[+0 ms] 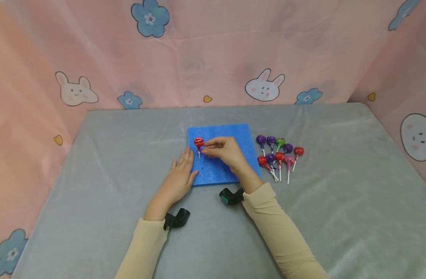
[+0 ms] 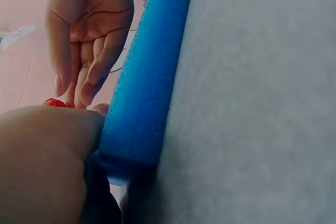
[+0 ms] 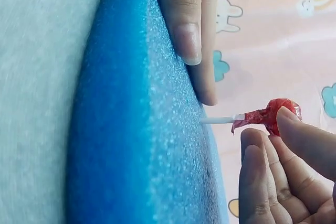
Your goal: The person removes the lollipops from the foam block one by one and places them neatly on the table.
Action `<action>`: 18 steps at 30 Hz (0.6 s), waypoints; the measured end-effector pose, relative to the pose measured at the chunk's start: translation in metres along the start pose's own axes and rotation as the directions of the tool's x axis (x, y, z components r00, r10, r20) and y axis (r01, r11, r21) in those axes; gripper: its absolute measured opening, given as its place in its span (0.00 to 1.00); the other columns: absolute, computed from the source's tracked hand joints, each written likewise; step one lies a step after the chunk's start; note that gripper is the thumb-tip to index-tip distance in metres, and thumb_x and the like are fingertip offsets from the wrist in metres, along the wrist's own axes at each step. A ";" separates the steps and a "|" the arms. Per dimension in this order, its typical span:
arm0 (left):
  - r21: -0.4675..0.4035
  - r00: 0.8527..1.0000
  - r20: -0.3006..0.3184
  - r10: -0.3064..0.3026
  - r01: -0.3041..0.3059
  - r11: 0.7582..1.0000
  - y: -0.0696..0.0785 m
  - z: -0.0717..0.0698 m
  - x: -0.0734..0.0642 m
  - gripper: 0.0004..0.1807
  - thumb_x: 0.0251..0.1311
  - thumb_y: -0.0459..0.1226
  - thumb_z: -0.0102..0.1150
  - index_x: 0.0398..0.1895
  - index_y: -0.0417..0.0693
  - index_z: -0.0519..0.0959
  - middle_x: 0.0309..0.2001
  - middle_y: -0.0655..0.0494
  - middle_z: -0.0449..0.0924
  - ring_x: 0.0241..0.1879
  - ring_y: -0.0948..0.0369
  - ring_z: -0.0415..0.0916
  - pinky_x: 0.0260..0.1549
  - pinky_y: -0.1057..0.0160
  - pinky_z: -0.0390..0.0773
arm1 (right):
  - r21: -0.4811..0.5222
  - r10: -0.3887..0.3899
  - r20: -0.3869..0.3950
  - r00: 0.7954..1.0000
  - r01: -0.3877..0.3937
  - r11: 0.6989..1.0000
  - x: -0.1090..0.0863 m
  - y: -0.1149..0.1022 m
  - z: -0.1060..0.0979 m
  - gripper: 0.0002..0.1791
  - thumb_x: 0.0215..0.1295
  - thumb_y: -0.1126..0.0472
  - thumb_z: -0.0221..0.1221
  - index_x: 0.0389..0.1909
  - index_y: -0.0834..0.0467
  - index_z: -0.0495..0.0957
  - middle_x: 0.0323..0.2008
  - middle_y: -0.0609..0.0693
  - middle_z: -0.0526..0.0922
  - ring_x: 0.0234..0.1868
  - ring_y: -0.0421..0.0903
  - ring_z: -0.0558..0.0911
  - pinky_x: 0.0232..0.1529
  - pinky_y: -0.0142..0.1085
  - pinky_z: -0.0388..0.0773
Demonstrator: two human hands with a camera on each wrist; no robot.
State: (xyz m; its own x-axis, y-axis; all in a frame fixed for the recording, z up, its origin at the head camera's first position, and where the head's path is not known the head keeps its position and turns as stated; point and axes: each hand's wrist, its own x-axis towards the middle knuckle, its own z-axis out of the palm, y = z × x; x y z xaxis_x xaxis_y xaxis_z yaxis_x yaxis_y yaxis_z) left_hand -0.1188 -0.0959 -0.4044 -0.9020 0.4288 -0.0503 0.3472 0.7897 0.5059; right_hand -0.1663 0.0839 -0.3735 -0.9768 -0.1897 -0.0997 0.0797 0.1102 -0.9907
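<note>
A red-wrapped lollipop [image 1: 198, 142] stands upright with its stick in a blue foam board [image 1: 219, 168]. My right hand [image 1: 224, 150] is beside it, with fingertips at the right side of the wrapped head. In the right wrist view, one fingertip overlaps the red head [image 3: 281, 109], and another finger lies close by the wrapper's twisted neck; the white stick [image 3: 216, 120] meets the foam. With fingers extended, my left hand [image 1: 179, 172] rests along the board's left edge. Its fingers [image 3: 189, 45] lie against the foam in the right wrist view.
Several wrapped lollipops, among them a purple one [image 1: 261, 140], a green one [image 1: 280, 143] and a red one [image 1: 298, 151], lie right of the board on the grey-covered table [image 1: 338, 217]. A pink printed curtain [image 1: 213, 58] hangs behind. Both wrists wear black cameras [image 1: 178, 219].
</note>
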 end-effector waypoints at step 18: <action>-0.008 1.000 -0.004 0.005 -0.005 1.000 0.000 -0.001 0.000 0.34 0.73 0.42 0.40 0.73 0.36 0.41 0.74 0.44 0.35 0.73 0.50 0.35 0.67 0.44 0.40 | -0.092 -0.011 -0.066 0.998 0.005 0.996 0.007 0.006 0.011 0.12 0.54 0.72 0.66 0.39 0.73 0.81 0.35 0.63 0.85 0.35 0.43 0.84 0.36 0.29 0.77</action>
State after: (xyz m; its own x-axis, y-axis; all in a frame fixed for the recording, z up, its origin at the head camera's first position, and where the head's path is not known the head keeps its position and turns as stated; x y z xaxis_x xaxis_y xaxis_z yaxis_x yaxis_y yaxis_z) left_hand -0.1185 -0.0961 -0.4039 -0.9013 0.4309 -0.0445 0.3496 0.7842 0.5126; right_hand -0.1706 0.0728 -0.3816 -0.9886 -0.1262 -0.0822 0.0560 0.1986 -0.9785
